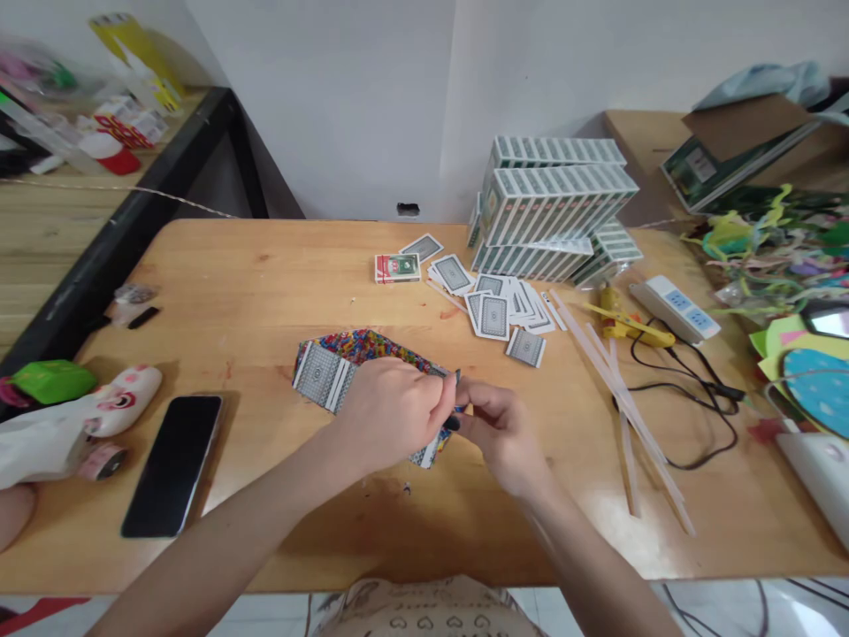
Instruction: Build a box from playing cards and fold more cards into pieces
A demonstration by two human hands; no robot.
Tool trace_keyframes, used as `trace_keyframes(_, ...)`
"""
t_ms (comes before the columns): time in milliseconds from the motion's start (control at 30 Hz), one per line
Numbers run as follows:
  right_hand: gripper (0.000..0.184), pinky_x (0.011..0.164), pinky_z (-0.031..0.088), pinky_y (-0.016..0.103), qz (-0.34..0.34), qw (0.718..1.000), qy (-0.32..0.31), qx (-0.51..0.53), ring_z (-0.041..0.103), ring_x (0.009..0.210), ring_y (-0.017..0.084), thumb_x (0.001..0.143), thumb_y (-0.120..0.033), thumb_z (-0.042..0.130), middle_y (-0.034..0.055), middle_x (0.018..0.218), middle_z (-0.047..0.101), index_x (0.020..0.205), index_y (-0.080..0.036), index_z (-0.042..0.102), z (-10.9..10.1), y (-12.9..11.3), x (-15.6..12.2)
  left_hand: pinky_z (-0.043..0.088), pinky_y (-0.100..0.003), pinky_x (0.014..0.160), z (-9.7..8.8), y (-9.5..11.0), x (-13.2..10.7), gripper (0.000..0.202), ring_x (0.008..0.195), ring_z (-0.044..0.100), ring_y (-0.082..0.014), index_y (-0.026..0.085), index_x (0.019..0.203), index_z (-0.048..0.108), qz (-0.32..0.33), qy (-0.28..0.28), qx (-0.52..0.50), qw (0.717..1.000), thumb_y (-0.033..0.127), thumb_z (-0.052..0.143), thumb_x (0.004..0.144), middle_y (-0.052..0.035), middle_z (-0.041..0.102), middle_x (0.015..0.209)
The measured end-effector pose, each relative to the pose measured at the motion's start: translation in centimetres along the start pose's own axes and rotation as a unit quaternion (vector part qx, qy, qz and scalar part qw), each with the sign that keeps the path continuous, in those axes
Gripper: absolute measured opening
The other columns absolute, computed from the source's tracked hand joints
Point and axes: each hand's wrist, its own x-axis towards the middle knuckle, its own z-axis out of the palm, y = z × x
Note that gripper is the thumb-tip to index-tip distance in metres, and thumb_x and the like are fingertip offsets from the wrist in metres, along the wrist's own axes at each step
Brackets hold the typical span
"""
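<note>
A piece made of joined playing cards (323, 376), grey patterned backs outward and a multicoloured printed side along its far edge, lies near the middle of the table. My left hand (391, 411) is closed over it and hides much of its middle. At its right end, my right hand (500, 429) pinches with thumb and fingers, meeting the left fingertips. What exactly sits between the fingertips is hidden. Loose playing cards (494, 316) lie face down beyond my right hand, one card (526, 348) apart from the rest. A red and green card box (397, 268) is to their left.
Stacked card boxes (557, 208) stand at the back. On the right are glue sticks (627, 407), a yellow glue gun (627, 327), a power strip (675, 308) and tangled black cable (720, 425). A phone (173, 464) and a white plush item (123, 402) lie left, beside another person's arm (14, 513).
</note>
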Motion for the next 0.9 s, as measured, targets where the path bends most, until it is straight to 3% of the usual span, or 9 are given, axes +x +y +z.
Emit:
trace_keyframes(167, 0.010, 0.057, 0.033, 0.027, -0.011, 1.000, 0.026, -0.004, 0.042, 0.060, 0.014, 0.063, -0.011, 0.053, -0.0007, 0.058, 0.048, 0.057, -0.017, 0.057, 0.5, -0.7, -0.3, 0.029, -0.026, 0.043, -0.2, 0.0, -0.2, 0.042, 0.035, 0.044, -0.0103, 0.017, 0.042, 0.047, -0.017, 0.021, -0.002, 1.000, 0.021, 0.041, 0.083, 0.0016, 0.048, 0.035)
trace_keyframes(333, 0.011, 0.059, 0.034, 0.028, 0.006, 1.000, 0.012, -0.018, 0.044, 0.062, 0.015, 0.062, -0.010, 0.051, 0.0004, 0.059, 0.050, 0.057, -0.018, 0.058, 0.6, -0.9, -0.3, 0.031, -0.026, 0.045, -0.4, 0.3, -0.4, 0.045, 0.036, 0.044, -0.0098, 0.017, 0.040, 0.045, -0.047, 0.017, -0.037, 0.998, 0.021, 0.039, 0.084, 0.0013, 0.048, 0.036)
trace_keyframes(533, 0.014, 0.062, 0.036, 0.029, 0.000, 0.999, 0.018, -0.040, 0.044, 0.063, 0.016, 0.065, -0.010, 0.051, 0.0014, 0.060, 0.051, 0.059, -0.018, 0.061, 0.4, -0.5, -0.4, 0.032, -0.027, 0.045, 0.4, 1.0, -0.4, 0.043, 0.038, 0.047, -0.0112, 0.017, 0.042, 0.047, -0.064, 0.024, -0.022, 0.997, 0.021, 0.039, 0.084, 0.0005, 0.049, 0.036)
trace_keyframes(667, 0.013, 0.067, 0.038, 0.031, -0.004, 0.999, -0.025, -0.048, 0.046, 0.064, 0.016, 0.069, -0.012, 0.053, 0.0016, 0.064, 0.054, 0.066, -0.019, 0.064, 0.0, -0.3, -0.2, 0.034, -0.029, 0.047, 0.2, 0.8, -0.3, 0.040, 0.041, 0.049, -0.0129, 0.017, 0.048, 0.050, -0.070, 0.001, -0.028, 0.997, 0.022, 0.037, 0.085, -0.0002, 0.052, 0.041)
trace_keyframes(733, 0.011, 0.067, 0.038, 0.030, 0.009, 0.998, -0.057, -0.033, 0.048, 0.066, 0.016, 0.071, -0.015, 0.053, 0.0016, 0.066, 0.056, 0.068, -0.018, 0.063, -0.4, -0.3, -0.1, 0.038, -0.030, 0.054, -0.5, 0.3, -0.3, 0.038, 0.049, 0.052, -0.0143, 0.017, 0.055, 0.052, -0.075, -0.013, -0.073, 0.994, 0.022, 0.032, 0.087, -0.0012, 0.056, 0.048)
trace_keyframes(800, 0.009, 0.066, 0.038, 0.029, 0.025, 0.997, -0.068, -0.011, 0.049, 0.067, 0.015, 0.074, -0.018, 0.054, 0.0013, 0.067, 0.057, 0.069, -0.017, 0.061, -0.8, -0.3, -0.1, 0.041, -0.036, 0.070, -1.5, -0.2, -0.5, 0.034, 0.068, 0.057, -0.0174, 0.017, 0.068, 0.055, -0.054, -0.024, -0.137, 0.989, 0.027, 0.030, 0.087, -0.0032, 0.062, 0.064)
trace_keyframes(833, 0.008, 0.066, 0.038, 0.028, 0.030, 0.997, -0.065, 0.000, 0.049, 0.067, 0.015, 0.075, -0.020, 0.055, 0.0010, 0.067, 0.057, 0.069, -0.017, 0.060, -1.0, -0.3, -0.1, 0.039, -0.040, 0.080, -1.9, -0.5, -0.7, 0.031, 0.081, 0.057, -0.0199, 0.017, 0.078, 0.057, -0.025, -0.036, -0.164, 0.986, 0.037, 0.034, 0.086, -0.0046, 0.065, 0.078)
trace_keyframes(900, 0.009, 0.065, 0.038, 0.027, 0.040, 0.997, -0.060, 0.021, 0.049, 0.067, 0.014, 0.075, -0.024, 0.057, 0.0003, 0.068, 0.056, 0.070, -0.017, 0.059, -1.3, -0.3, 0.0, 0.033, -0.047, 0.091, -2.6, -1.1, -1.2, 0.051, 0.100, 0.052, -0.0264, 0.017, 0.099, 0.054, 0.023, -0.072, -0.174, 0.982, 0.060, 0.046, 0.073, -0.0075, 0.062, 0.099)
